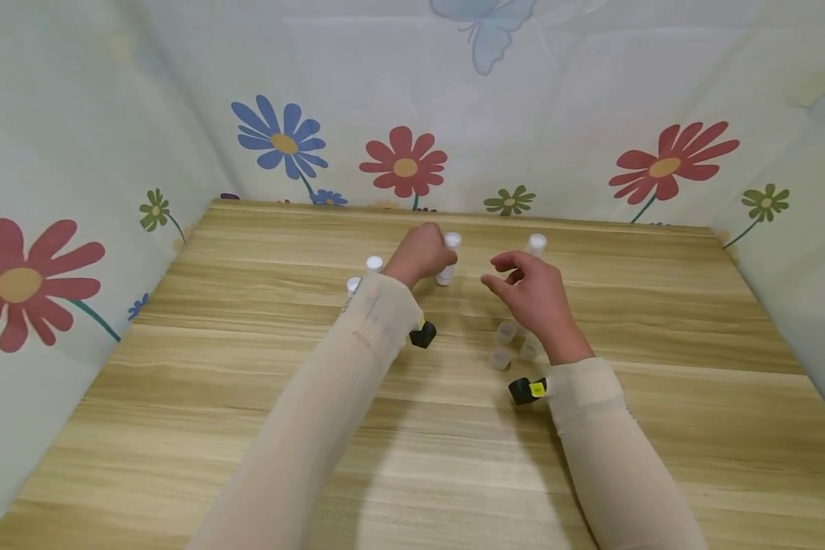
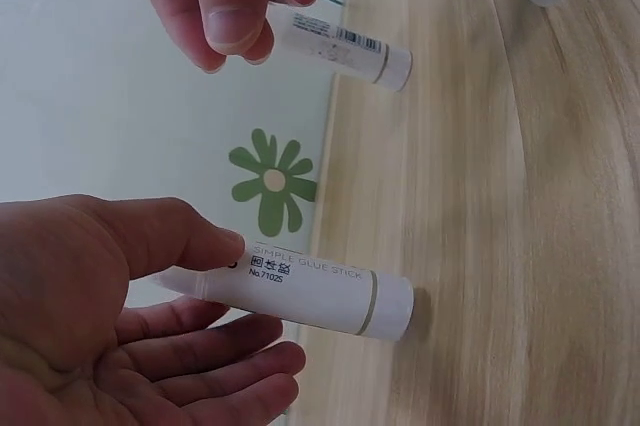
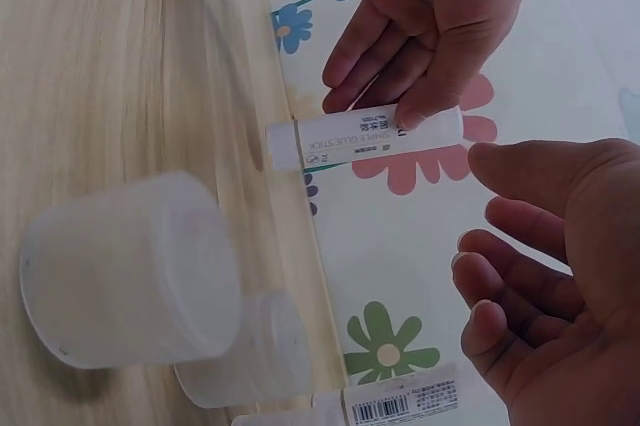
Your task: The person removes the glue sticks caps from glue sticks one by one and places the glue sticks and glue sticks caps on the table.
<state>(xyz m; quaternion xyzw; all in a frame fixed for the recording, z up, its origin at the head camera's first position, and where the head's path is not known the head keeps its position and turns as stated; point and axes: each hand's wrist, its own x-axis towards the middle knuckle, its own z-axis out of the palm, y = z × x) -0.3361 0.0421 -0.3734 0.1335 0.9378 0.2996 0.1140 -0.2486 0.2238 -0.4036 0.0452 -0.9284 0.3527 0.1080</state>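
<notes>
My left hand (image 1: 422, 250) pinches an upright white glue stick (image 2: 310, 291) near its top, between thumb and fingers. The base of that stick is right at the wooden table (image 2: 480, 246), where a shadow falls. In the left wrist view its label reads "Simple Glue Stick". My right hand (image 1: 532, 294) hovers to the right with thumb and fingers loosely bent and nothing between them. Another glue stick (image 2: 340, 49) stands just behind the right hand, partly hidden by it in the head view. Below the right hand are several small translucent cylindrical containers (image 3: 130, 271).
Two more white-capped sticks, one farther back (image 1: 374, 263) and one nearer (image 1: 354, 286), stand left of my left forearm, partly covered by the sleeve. A flower-printed curtain (image 1: 557, 114) closes off the table's back and sides. Black wrist-worn devices (image 1: 522, 391) sit below the hands.
</notes>
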